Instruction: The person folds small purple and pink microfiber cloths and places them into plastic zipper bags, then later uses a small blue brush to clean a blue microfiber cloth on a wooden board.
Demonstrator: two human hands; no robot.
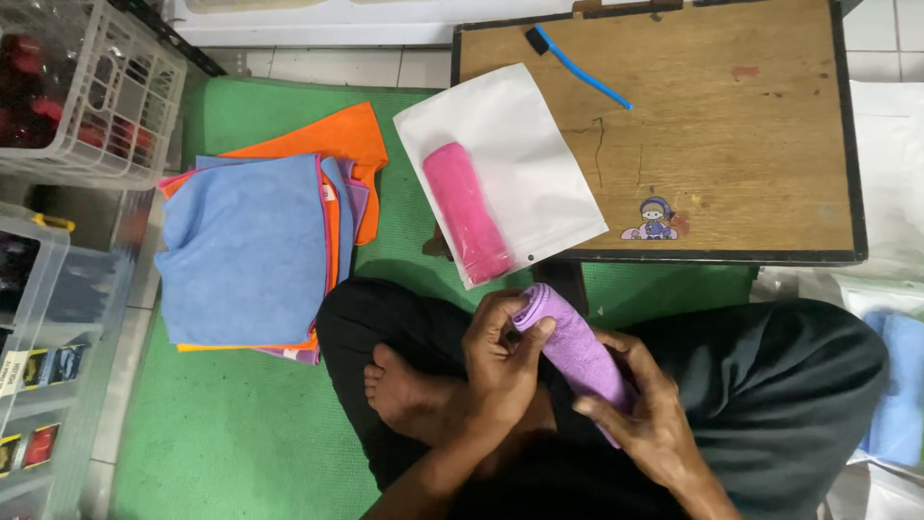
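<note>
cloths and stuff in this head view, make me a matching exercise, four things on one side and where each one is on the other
Things:
1. purple rolled cloth
2. pink rolled cloth
3. blue brush
4. stack of flat cloths

Places:
A. on the wooden board, near its top left corner
B. on the green mat, left of the person's legs
C. held between both hands, left hand and right hand
D. inside the white bag

Pairs: 1-C, 2-D, 3-A, 4-B
</note>
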